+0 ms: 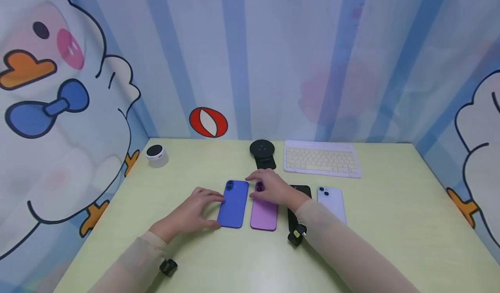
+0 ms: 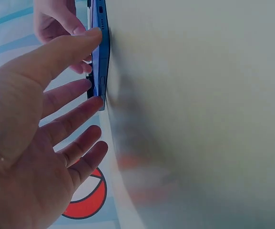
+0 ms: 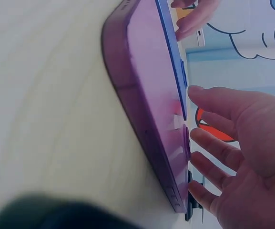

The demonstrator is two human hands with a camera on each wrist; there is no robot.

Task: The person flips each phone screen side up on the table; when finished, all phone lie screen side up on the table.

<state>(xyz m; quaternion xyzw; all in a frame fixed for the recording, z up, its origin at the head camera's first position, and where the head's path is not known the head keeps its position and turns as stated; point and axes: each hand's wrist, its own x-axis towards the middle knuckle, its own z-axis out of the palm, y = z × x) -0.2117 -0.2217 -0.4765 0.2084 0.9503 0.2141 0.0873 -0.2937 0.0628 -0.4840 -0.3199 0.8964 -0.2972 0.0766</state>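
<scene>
A blue phone lies back up on the table, its camera lenses at the far left corner. My left hand is at its left side, the thumb at the near corner and fingertips at the long edge. In the left wrist view, those fingers of the left hand are spread beside the blue phone. My right hand reaches over the far end of a purple phone, partly hiding its cameras, with fingertips near the blue phone's far right corner. The right wrist view has the right hand's fingers extended, gripping nothing.
A black phone lies under the right forearm, partly covered. Right of it is a pale blue phone. Farther back are a black round-headed stand and a lilac keyboard. A small white cylinder stands at the far left.
</scene>
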